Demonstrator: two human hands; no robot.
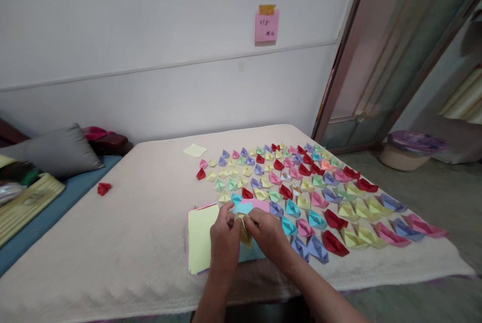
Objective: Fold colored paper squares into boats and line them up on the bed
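Observation:
Between my two hands is a small folded piece of yellow paper (245,238), pinched from both sides. My left hand (226,230) is closed on its left edge, and my right hand (265,230) grips it from the right. Fingers cover much of the paper, so its exact folded shape is partly hidden. Beneath the hands lie a stack of yellow paper sheets (199,242) on the left and blue paper (254,252) on the right, with a pink sheet (259,205) behind.
Many folded paper boats, such as a red one (335,243), stand in rows across the right of the cloth-covered table (146,242). A lone red folded paper (104,189) lies left. A pale yellow sheet (195,150) lies at the back. A pink note (267,26) hangs on the wall.

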